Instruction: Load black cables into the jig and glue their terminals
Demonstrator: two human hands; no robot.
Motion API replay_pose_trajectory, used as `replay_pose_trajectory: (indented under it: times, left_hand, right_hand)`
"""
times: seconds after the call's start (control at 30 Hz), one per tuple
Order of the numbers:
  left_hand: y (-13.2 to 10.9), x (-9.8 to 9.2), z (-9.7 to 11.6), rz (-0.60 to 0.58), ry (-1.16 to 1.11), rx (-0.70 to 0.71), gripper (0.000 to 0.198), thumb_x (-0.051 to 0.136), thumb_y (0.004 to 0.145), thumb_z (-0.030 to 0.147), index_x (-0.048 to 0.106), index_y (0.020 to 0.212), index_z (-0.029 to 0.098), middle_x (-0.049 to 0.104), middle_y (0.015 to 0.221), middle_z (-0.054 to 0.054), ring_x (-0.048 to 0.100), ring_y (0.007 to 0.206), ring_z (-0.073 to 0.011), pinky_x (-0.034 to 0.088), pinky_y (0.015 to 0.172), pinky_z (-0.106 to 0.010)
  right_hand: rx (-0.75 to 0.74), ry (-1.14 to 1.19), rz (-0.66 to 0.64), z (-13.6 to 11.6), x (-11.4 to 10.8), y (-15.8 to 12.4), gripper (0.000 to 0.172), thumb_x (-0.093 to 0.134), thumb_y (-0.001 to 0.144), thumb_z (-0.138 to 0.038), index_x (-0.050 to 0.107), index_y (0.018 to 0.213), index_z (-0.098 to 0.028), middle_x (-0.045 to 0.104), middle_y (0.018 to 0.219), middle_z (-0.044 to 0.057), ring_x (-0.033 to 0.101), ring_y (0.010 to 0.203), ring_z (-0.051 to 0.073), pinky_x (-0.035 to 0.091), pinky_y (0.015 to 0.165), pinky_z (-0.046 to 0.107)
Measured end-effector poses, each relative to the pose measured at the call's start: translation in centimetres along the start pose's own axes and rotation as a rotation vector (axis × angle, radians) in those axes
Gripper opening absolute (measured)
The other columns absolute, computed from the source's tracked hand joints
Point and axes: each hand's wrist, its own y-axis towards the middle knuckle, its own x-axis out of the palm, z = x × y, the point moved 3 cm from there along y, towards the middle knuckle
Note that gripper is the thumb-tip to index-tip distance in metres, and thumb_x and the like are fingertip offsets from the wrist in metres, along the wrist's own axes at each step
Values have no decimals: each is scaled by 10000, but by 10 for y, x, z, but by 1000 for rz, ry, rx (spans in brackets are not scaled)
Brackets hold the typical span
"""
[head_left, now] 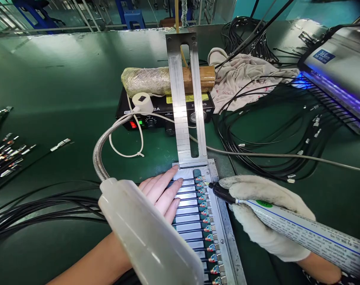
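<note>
My left hand [161, 194] lies flat, fingers stretched, on the black cables that run into a long metal fixture [227, 237]. A row of small connectors [208, 228] sits along the fixture's slots. My right hand [263, 215], in a soiled white glove, grips a white dispensing tube [310, 233] with a black nozzle. The nozzle tip [212, 185] touches a connector near the top of the row. A white lamp head [150, 233] on a gooseneck hides my left wrist.
A black controller box [164, 113] with a wrapped roll on it stands behind the fixture's upright slotted plate [184, 99]. A cloth [245, 79] and coiled black cables [286, 130] lie at right, below a UV lamp unit [337, 67]. Loose cable ends [7, 156] lie at left.
</note>
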Motion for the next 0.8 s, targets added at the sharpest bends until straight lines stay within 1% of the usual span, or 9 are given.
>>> replay_pose_trajectory:
  times: [0.2,0.37,0.47,0.63,0.8]
  left_hand:
    - [0,1,0,14,-24,-2,308,429,965,216,596,1222,188,568,1371,-84,623,1105,-245,525,949,-375]
    - [0,1,-1,9,-4,9,304,424,971,230,598,1217,181,563,1376,-91,627,1092,-245,529,926,-377]
    - [-1,1,-2,-9,10,21,308,425,971,236,593,1223,179,551,1390,-98,627,1083,-247,528,914,-383]
    - [-3,2,-2,19,-10,3,328,424,964,251,583,1247,203,560,1380,-86,628,1075,-249,529,917,-383]
    - [-1,1,-1,4,-13,-4,323,429,960,222,585,1241,201,557,1385,-82,625,1088,-247,530,922,-383]
  right_hand:
    - [-2,1,12,-1,-1,0,261,708,746,-66,685,955,-221,751,859,31,741,780,224,662,695,340]
    - [18,-7,9,4,0,-3,282,736,729,-73,682,963,-219,746,905,26,737,829,220,658,742,332]
    - [23,-3,17,7,1,-5,295,753,720,-76,678,961,-228,745,917,18,735,836,218,658,738,331]
    - [31,-33,11,7,1,-4,289,741,740,-87,685,976,-243,746,926,15,732,855,226,656,760,366]
    - [23,-21,13,7,0,-5,289,738,743,-92,684,983,-244,746,930,17,736,837,225,662,727,354]
